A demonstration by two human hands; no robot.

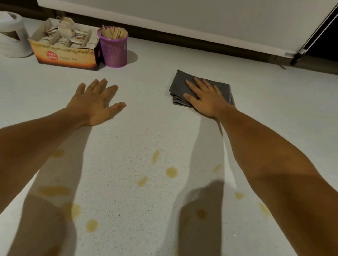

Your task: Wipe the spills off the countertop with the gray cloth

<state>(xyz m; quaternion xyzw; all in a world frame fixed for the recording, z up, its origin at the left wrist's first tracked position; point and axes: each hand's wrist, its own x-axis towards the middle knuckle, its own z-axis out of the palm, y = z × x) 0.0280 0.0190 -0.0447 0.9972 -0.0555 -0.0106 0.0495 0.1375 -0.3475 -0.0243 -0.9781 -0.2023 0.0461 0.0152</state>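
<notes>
- My right hand (206, 98) lies flat on the gray cloth (200, 89), palm down, fingers (193, 87) loosely spread and straight, gripping nothing.
- The gray cloth sits folded toward the far edge of the surface (275, 113), right of the middle, with folded layers showing at its near edge under my thumb.
- My left hand (96, 103) is stretched out, palm down, fingers close together and the thumb held apart; it holds nothing, and I cannot tell whether it touches the surface or hangs just above it.
- The spills (171, 172) are yellowish blots scattered over the near half of the surface, between and under my forearms, well apart from the cloth; a few lie in the shadows of my arms.
- Along the far left edge of the surface stands a purple mesh cup (112, 50) of wooden sticks, just beside an open cardboard box of tea bags (66, 46).
- A white tub (6, 33) stands left of the box, near the far left corner.
- Behind the surface hangs a white roller blind (171, 3), its cord at the right.
</notes>
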